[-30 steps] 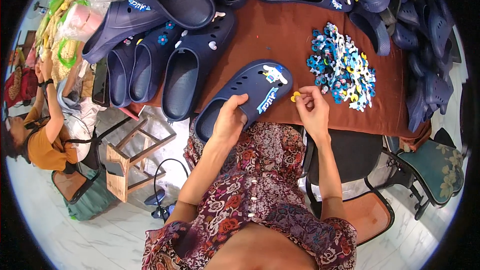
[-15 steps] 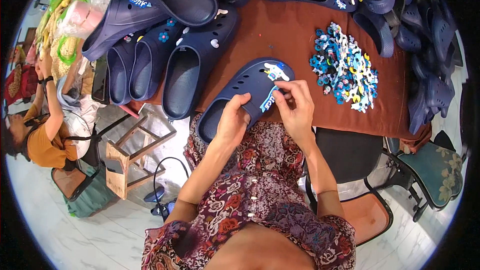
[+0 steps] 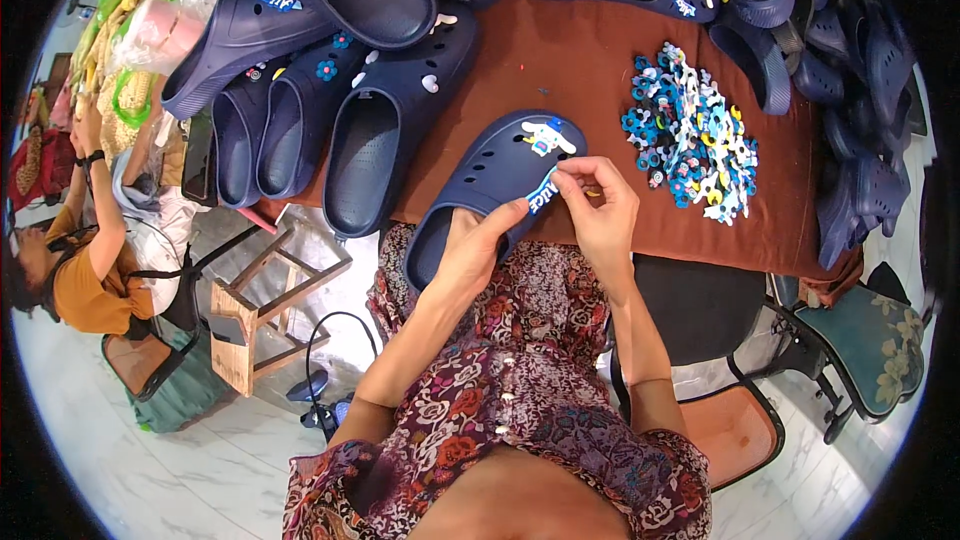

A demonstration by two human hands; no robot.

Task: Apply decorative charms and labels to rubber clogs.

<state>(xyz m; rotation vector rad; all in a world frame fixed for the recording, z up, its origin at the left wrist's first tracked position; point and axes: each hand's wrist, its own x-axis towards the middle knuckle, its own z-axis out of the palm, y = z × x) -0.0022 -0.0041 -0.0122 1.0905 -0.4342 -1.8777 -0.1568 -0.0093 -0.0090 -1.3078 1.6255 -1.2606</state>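
Note:
A dark blue clog lies tilted at the near edge of the brown-covered table, its toe pointing away to the right. My left hand grips it, fingers inside the opening and thumb on top against a blue-and-white lettered shoe charm. With pinched fingertips, my right hand holds the far end of that charm on the clog's side. Something small and yellow shows in the right palm. Nearer the toe sits a white cartoon-character charm. Right of the clog is a heap of loose charms in blue, white, black and yellow.
Several charm-decorated clogs stand at the left of the brown cloth. More clogs are piled along the back and right. A wooden stool, a phone on it, stands left; chairs stand right. Another person works far left.
My left fingers have slid inside the clog's opening, and the thumb has moved forward onto the lettered charm. The clog has shifted slightly right; my right hand still pinches the charm.

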